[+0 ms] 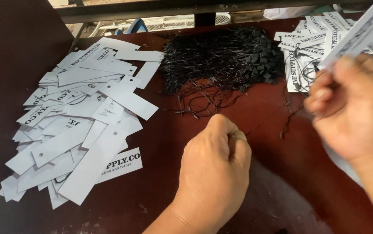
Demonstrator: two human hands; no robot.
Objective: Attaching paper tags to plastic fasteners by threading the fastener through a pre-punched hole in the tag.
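My right hand point(354, 110) is raised at the right and grips a long white paper tag point(359, 32) that slants up toward the top right corner. Fingers curled into a fist, my left hand point(216, 167) rests on the dark red table point(264, 112) in the middle, apparently pinching a thin black string point(260, 128) that runs off to the right. Just beyond it lies a tangled heap of black strings with small black square ends point(223, 58).
A loose pile of white tags with punched holes point(80, 119) covers the left of the table. Another stack of tags with strings attached point(312, 52) lies at the back right. A dark metal bar point(151, 11) crosses the far edge.
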